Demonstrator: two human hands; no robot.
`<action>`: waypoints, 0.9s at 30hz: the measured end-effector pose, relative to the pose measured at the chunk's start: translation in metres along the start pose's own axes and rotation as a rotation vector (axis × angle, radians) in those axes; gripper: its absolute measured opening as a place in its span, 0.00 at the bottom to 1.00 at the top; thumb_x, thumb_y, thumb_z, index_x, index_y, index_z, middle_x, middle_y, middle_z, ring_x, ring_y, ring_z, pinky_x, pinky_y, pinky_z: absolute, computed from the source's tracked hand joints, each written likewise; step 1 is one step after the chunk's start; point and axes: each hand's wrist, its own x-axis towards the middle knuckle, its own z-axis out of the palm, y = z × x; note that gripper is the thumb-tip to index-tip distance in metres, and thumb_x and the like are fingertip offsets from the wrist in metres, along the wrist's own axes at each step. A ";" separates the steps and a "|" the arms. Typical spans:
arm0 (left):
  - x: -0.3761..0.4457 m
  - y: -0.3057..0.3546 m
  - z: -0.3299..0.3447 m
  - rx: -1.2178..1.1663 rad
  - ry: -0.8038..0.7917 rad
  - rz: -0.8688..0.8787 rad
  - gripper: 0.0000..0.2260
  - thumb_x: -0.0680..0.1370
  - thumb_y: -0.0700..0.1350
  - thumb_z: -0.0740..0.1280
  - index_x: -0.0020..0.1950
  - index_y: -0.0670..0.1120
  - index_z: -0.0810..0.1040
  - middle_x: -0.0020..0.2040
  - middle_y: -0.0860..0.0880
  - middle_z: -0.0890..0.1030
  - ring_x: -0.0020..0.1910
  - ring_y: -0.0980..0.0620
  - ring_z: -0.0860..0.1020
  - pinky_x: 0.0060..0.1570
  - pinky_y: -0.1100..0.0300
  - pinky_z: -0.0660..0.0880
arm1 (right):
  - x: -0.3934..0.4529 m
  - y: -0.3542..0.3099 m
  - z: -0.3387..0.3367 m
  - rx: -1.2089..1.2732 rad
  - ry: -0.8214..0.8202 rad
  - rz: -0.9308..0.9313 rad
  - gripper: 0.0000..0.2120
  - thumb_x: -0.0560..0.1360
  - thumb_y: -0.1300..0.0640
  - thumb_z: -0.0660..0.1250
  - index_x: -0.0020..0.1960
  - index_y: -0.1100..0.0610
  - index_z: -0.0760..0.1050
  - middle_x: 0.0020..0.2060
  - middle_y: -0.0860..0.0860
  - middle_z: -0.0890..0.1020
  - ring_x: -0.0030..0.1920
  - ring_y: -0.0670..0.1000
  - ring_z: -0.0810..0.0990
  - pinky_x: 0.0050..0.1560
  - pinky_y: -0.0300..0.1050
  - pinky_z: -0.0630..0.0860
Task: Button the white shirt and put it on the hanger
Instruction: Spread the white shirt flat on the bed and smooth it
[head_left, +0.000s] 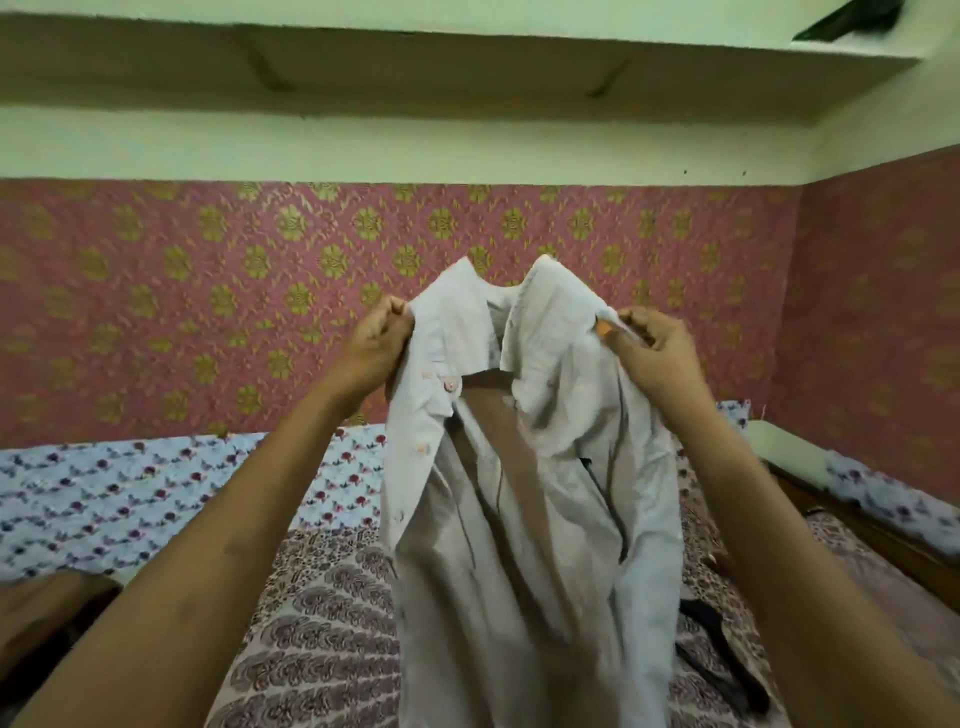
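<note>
A patterned bedspread (322, 623) fills the lower frame; a dark hanger (722, 654) lies at lower right, partly hidden by cloth. The unbuttoned white shirt (519, 467) hangs mid-frame, left hand (376, 345) and right hand (649, 358) each pinching a shoulder beside the collar

Shirt (545, 467) matt creased white cloth w/ glossy plastic buttons (450, 385); bedsheet (322, 623) printed cloth.
</note>
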 end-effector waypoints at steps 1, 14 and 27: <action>0.000 0.006 -0.007 -0.041 0.023 0.056 0.09 0.82 0.47 0.55 0.42 0.50 0.67 0.35 0.52 0.69 0.31 0.58 0.66 0.30 0.64 0.65 | -0.001 -0.009 -0.001 -0.010 0.027 -0.044 0.16 0.76 0.56 0.65 0.44 0.71 0.74 0.35 0.65 0.74 0.37 0.51 0.68 0.38 0.44 0.62; 0.032 -0.067 -0.034 -0.181 -0.040 0.172 0.09 0.70 0.46 0.70 0.46 0.53 0.73 0.42 0.55 0.77 0.39 0.62 0.76 0.41 0.66 0.73 | 0.008 0.016 0.074 -0.181 0.064 -0.172 0.11 0.77 0.55 0.63 0.37 0.53 0.69 0.28 0.44 0.70 0.29 0.41 0.66 0.31 0.42 0.64; 0.113 -0.408 0.191 0.139 -0.117 -0.269 0.12 0.68 0.56 0.71 0.39 0.53 0.70 0.37 0.52 0.76 0.35 0.57 0.73 0.39 0.58 0.67 | 0.010 0.403 0.206 -0.510 0.020 0.207 0.18 0.77 0.47 0.60 0.59 0.58 0.76 0.44 0.61 0.83 0.42 0.61 0.81 0.41 0.49 0.75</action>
